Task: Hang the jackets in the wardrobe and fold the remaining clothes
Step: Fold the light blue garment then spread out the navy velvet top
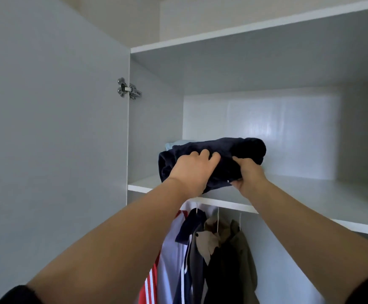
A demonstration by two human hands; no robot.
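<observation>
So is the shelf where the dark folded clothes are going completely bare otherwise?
No, a light blue garment already lies on the shelf, peeking out behind the dark folded bundle held by both hands.

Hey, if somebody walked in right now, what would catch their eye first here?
Two bare hands, the left hand and the right hand, hold a folded dark navy garment at the front of the wardrobe shelf. A light blue item peeks out behind it. Below the shelf, jackets hang on hangers.
</observation>
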